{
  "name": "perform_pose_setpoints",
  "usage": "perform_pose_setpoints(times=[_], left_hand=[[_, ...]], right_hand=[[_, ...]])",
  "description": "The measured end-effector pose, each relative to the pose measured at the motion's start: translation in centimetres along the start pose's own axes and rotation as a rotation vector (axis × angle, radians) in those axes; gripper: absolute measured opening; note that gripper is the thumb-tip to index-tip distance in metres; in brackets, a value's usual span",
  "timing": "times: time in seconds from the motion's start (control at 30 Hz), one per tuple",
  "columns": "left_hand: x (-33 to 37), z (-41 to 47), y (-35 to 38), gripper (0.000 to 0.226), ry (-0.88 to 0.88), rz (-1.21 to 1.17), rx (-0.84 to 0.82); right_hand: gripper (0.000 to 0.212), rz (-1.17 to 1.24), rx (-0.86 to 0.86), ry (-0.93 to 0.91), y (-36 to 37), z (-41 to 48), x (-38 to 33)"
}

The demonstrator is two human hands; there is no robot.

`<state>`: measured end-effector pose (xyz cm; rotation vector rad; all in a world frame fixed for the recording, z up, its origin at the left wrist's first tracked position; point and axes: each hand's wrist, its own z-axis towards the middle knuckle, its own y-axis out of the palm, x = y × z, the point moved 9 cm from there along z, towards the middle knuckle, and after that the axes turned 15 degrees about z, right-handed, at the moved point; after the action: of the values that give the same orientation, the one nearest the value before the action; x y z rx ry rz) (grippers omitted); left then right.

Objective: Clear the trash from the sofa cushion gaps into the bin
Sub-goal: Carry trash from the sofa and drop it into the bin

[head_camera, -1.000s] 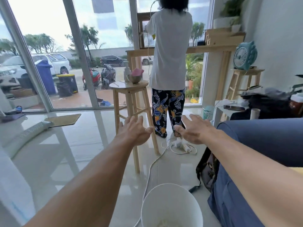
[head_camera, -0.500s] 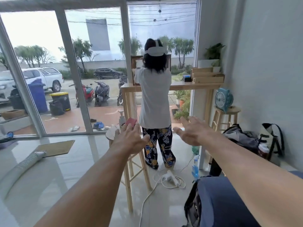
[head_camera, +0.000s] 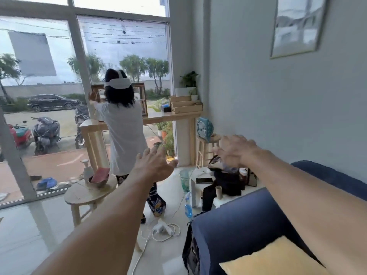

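Bright glass walls fill the far side of a pale, tiled room, where a person stands with their back to us at a wooden counter by the window. Our two bare arms stretch forward into the air. Our left hand shows its back to us, fingers straight and fanned, holding nothing. Our right hand is smeared by motion blur, yet its fingers also look spread and we see nothing in it. Neither hand touches anything.

At lower right sits the dark blue sofa, with a yellow cushion lying on its seat. No trash shows from this angle, the cushion gaps are hidden, and the bin is out of view.

We judge that searching the gaps is the step ahead. To do it well, we should drop our gaze and both hands to the seat and lift the yellow cushion aside. Then we should slide flat fingers along each seam, pinching scraps out rather than pushing them deeper. A white power strip with its cord lies on the floor near the sofa, beside a round wooden stool. We should step around both when carrying anything off.
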<state>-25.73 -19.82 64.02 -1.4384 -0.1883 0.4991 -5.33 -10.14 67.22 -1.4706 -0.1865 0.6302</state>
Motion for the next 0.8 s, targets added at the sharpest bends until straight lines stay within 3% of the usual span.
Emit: perform_pose_setpoints(times=[0.43, 0.8], left_hand=[[22.8, -4.5, -5.8, 0.073, 0.601, -0.109, 0.127], [43.9, -22.6, -12.8, 0.073, 1.064, -0.205, 0.226]], right_hand=[[0.063, -0.002, 0.184, 0.647, -7.9, -21.9, 14.9], [0.063, -0.076, 0.309, 1.110, -14.2, -47.7, 23.7]])
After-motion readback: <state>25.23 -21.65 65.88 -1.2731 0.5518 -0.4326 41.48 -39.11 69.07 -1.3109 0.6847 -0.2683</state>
